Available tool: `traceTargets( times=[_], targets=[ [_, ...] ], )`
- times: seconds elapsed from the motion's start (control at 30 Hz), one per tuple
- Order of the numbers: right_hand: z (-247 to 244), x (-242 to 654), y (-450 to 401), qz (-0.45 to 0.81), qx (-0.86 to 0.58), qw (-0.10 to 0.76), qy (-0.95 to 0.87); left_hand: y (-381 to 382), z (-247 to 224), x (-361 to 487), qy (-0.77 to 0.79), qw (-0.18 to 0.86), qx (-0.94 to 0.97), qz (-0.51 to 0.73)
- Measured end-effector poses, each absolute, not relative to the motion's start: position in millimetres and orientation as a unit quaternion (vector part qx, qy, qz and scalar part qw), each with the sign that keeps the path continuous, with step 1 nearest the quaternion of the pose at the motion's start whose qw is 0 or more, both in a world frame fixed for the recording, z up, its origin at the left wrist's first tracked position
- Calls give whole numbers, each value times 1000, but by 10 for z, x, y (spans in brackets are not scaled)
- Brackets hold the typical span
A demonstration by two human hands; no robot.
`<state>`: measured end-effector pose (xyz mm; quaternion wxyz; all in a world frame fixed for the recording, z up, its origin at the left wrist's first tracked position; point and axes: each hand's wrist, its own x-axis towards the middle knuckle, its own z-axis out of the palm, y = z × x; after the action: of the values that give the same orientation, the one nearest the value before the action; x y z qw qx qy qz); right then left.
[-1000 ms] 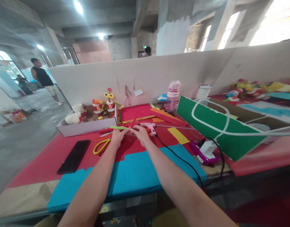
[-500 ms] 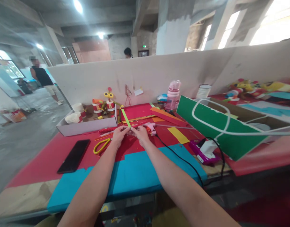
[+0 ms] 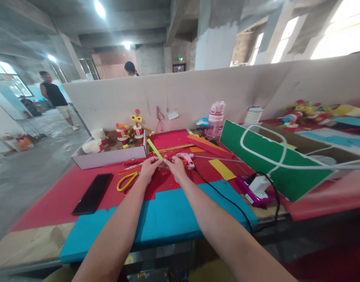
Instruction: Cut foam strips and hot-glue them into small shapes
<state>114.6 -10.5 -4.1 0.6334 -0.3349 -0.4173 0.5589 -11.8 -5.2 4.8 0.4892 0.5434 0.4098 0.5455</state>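
Note:
Between my two hands is a narrow light-green paper strip (image 3: 154, 149), its free end pointing up and to the left. My left hand (image 3: 149, 168) pinches the strip's lower end with thumb and finger. Opposite it, the fingertips of my right hand (image 3: 175, 167) press together on the same end, nearly touching the left ones. A pink glue gun (image 3: 189, 159) lies just beyond the right hand, its black cord running toward me. Left of my left hand rest yellow-handled scissors (image 3: 127, 181), their blades partly hidden.
A black phone (image 3: 93, 194) lies at left, near a white box (image 3: 112, 156) of paper cups and cup figures. Blue paper (image 3: 168, 213) covers the front edge. At right are a yellow paper piece (image 3: 222, 169), a purple power strip (image 3: 253, 192) and a green-sided box (image 3: 265, 164).
The green strip's free end has tilted further left. My hands stay together in nearly the same place. Beyond the partition, a person's head has moved left.

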Motion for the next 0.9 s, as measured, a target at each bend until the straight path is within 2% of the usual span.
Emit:
traceTargets(
  times=[0.47, 0.63, 0.73, 0.8, 0.9],
  targets=[
    [-39, 1146, -94, 567, -334, 621, -425, -27, 25, -127, 400, 490, 546, 549],
    [-50, 1140, -71, 534, -353, 626, -444, -40, 39, -120, 395, 492, 546, 551],
    [-13, 1197, -79, 455, -416, 609, -498, -42, 52, -118, 400, 478, 550, 556],
    [74, 1260, -157, 347, -465, 602, -549, -39, 57, -120, 412, 462, 543, 567],
    [269, 1321, -386, 183, -464, 637, -588, -41, 55, -120, 427, 461, 521, 578]
  ],
)
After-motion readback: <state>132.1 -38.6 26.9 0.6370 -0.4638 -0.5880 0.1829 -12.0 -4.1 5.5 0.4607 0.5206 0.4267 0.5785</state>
